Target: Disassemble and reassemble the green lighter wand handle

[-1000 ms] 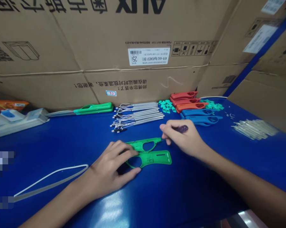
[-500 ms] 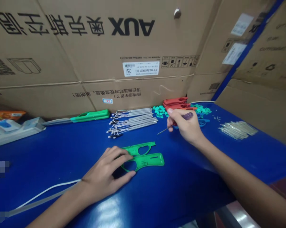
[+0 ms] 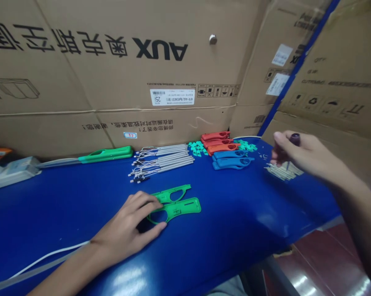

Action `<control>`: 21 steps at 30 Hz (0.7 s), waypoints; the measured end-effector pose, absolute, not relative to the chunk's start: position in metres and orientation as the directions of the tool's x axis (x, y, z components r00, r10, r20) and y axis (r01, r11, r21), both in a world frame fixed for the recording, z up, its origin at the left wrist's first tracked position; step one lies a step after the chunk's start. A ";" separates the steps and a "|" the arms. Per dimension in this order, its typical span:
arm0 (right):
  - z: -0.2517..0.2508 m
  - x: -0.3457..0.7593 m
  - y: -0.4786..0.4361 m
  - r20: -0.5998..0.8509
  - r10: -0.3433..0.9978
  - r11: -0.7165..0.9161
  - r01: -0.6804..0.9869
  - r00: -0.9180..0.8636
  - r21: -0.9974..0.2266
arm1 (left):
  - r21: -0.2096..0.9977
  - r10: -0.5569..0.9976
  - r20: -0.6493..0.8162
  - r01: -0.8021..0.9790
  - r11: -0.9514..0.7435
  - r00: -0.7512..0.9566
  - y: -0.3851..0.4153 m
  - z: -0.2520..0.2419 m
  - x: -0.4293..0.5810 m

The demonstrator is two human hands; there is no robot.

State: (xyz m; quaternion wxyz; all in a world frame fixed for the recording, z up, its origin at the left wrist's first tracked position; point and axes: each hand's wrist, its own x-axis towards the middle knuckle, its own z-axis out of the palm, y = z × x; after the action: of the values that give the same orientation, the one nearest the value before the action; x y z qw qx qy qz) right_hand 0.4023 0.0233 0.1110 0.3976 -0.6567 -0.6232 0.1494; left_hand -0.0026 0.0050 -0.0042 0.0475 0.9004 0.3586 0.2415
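Observation:
My left hand (image 3: 128,224) rests on the blue table with its fingers curled over two green plastic casing halves, thumb at the near edge. The farther green half (image 3: 185,190) and the nearer green half (image 3: 188,205) lie side by side, inner faces up, their left ends partly under my fingers. Out to the right, my right hand (image 3: 299,152) grips a thin-shafted screwdriver (image 3: 295,139) by its dark purple handle. Its shaft points down over a pile of thin, clear strips (image 3: 280,172); I cannot make out whether the tip touches them.
Silvery rods with white wires (image 3: 173,158) lie behind the green halves. Farther right are small teal pieces (image 3: 197,149), red casings (image 3: 216,137) and blue casings (image 3: 231,160). A green casing (image 3: 107,154) and a white power strip (image 3: 14,172) stand left. A cardboard wall (image 3: 111,90) closes the back.
My right hand has moved right with the screwdriver, from near the red casings to above the clear strips. My left hand stays on the green halves. The view has shifted right.

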 end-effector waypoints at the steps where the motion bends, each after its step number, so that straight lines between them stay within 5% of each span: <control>1: 0.110 0.405 0.023 0.294 0.940 0.082 0.720 0.174 -0.689 | 0.258 0.673 0.394 0.627 -0.735 0.626 0.005 -0.004 -0.002; 11: 0.067 0.285 0.065 0.250 0.935 0.346 0.804 -0.252 -0.484 | 0.275 0.702 0.334 0.647 -0.711 0.630 0.003 0.001 0.002; 21: 0.041 0.265 0.082 0.241 0.924 0.369 0.857 -0.297 -0.360 | 0.299 0.695 0.372 0.629 -0.717 0.616 0.003 -0.008 -0.004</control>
State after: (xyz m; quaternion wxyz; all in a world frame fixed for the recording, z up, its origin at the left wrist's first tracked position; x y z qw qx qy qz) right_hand 0.2654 0.0824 0.0410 0.2065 -0.5559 -0.8011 0.0812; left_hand -0.0038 0.0027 -0.0080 0.0694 0.8961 0.3694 0.2362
